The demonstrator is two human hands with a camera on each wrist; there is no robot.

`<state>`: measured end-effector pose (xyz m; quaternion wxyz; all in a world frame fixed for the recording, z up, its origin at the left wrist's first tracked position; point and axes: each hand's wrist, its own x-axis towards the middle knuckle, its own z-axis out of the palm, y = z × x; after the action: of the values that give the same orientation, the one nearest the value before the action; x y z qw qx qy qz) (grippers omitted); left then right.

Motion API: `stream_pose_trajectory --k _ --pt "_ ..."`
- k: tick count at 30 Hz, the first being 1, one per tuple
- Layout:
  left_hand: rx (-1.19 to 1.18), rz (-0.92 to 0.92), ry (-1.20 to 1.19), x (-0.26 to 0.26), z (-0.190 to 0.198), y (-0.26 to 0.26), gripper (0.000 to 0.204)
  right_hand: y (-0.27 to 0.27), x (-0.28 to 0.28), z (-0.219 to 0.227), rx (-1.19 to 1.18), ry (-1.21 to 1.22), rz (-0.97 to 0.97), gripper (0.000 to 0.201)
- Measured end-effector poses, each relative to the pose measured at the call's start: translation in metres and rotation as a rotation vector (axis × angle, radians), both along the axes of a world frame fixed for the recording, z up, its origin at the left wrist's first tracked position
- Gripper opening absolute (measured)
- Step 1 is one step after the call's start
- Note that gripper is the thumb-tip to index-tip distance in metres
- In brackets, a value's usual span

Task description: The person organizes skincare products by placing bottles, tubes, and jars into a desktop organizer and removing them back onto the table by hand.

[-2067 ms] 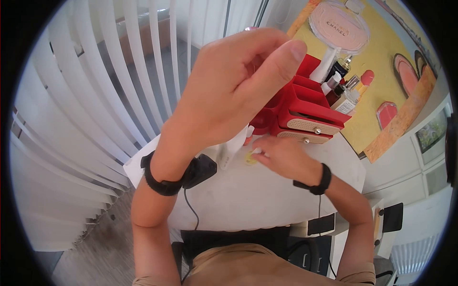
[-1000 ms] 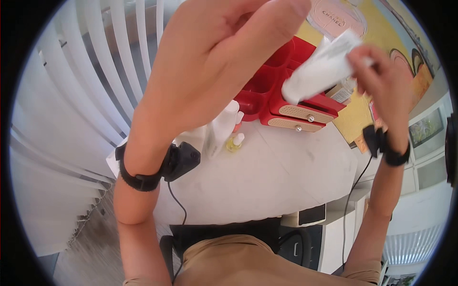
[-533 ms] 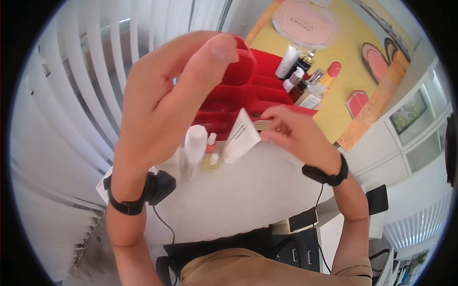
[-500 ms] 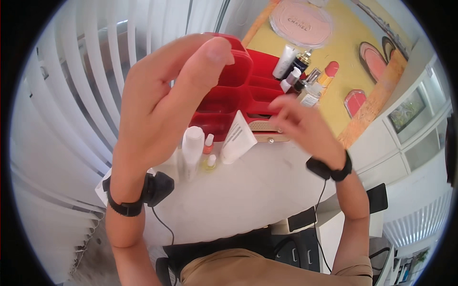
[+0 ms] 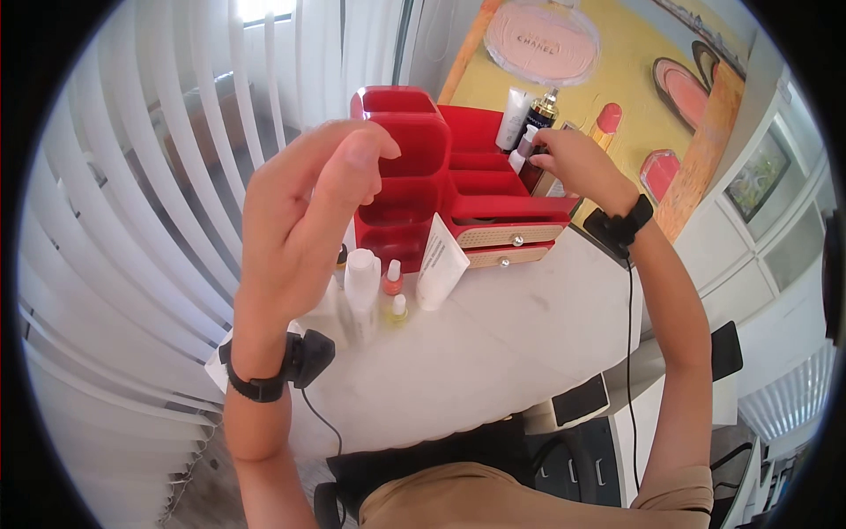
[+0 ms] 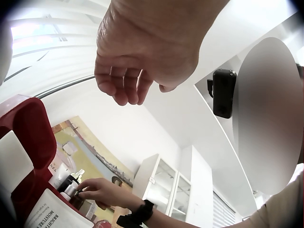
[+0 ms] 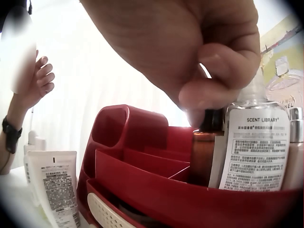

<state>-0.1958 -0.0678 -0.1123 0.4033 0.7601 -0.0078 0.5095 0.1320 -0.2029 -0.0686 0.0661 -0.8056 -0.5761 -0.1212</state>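
Observation:
My left hand (image 5: 295, 207) is raised over the left of the table, fingers loosely curled with nothing in them, as the left wrist view also shows. My right hand (image 5: 586, 167) is at the back right of the red organizer (image 5: 405, 145), thumb and finger pinching the dark cap of a brown bottle (image 7: 202, 154). That bottle stands in a compartment beside a clear labelled bottle (image 7: 254, 147). A white tube (image 5: 442, 264) stands on its cap before the organizer. Left of it are a white bottle (image 5: 361, 286), a coral nail polish bottle (image 5: 392, 280) and a small yellow bottle (image 5: 398, 310).
Behind the right hand, a white tube (image 5: 511, 119) and a black bottle with a gold top (image 5: 544, 108) stand in the organizer. Its upper drawer (image 5: 498, 236) is slightly out. A painting (image 5: 608, 79) leans behind; vertical blinds (image 5: 159, 220) hang left. The marble-look table (image 5: 458, 370) lies in front.
My right hand carried the white tube over to the table, let it go standing before the organizer, then moved back up to the bottles at the rear. The left hand stays raised, loosely curled.

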Motion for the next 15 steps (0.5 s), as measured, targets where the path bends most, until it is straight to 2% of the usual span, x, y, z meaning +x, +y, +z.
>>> stream_pose_trajectory --k 2,3,5,7,9,11,13,15 --pt "0.0 -0.011 0.015 -0.001 -0.001 0.0 0.033 0.001 -0.013 0.009 -0.049 0.244 -0.13 0.032" --pt "0.011 -0.025 -0.002 0.0 -0.001 0.0 0.033 -0.003 -0.014 0.01 -0.055 0.252 -0.128 0.032" --pt "0.006 -0.018 -0.013 0.004 0.001 -0.002 0.033 -0.013 -0.011 0.014 0.217 0.281 -0.039 0.031" --pt "0.063 0.051 -0.062 0.003 0.004 -0.01 0.038 -0.025 -0.024 0.027 0.361 0.199 -0.005 0.031" --pt "0.057 0.069 -0.022 0.001 0.003 -0.006 0.036 -0.045 -0.054 0.039 0.413 0.146 0.073 0.027" --pt "0.067 0.064 -0.016 -0.001 0.007 -0.003 0.034 -0.059 -0.079 0.037 0.318 0.17 0.116 0.023" --pt "-0.146 -0.375 0.042 -0.006 0.011 -0.001 0.043 -0.065 -0.119 0.008 0.217 0.156 0.323 0.026" --pt "-0.147 -0.375 0.021 -0.007 0.01 -0.001 0.041 -0.057 -0.158 -0.025 0.009 0.326 0.446 0.028"
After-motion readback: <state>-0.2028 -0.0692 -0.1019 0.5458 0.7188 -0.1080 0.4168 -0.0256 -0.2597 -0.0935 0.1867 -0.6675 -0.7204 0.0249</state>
